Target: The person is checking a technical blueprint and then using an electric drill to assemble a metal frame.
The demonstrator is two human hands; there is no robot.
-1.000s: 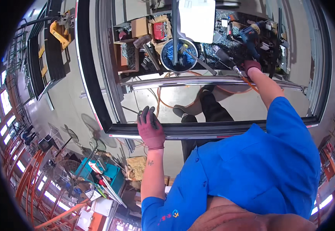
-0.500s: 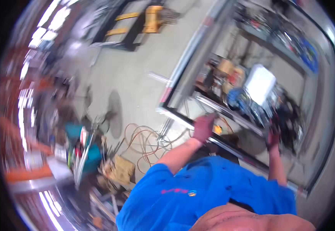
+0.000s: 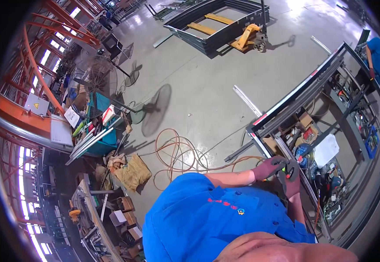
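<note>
Both hands now together at frame [image 3: 264, 126] corner: left hand [image 3: 270, 168], right hand [image 3: 291, 174] gloved, grip unclear. Hose [image 3: 177, 153] coiled on concrete floor [image 3: 198, 87]; pallet jack [image 3: 249, 37] far. Fingers overlap, hard to read

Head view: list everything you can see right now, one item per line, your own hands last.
metal frame: one, grey, lying flat at right, both hands at its near rail
clutter under frame: many small items, mixed colours, too small to tell apart
hose: one, orange, coiled on the floor left of the frame
pallet jack: one, yellow, top centre, beside stacked dark frames
floor fan: one, grey, upper left
bin: one, teal, left, long metal strips lying across it
sack: one, tan, floor below the bin
other person: one, blue shirt, far right edge
left hand: dark red glove, at the frame rail
right hand: dark glove, beside the left; grasp unclear
</note>
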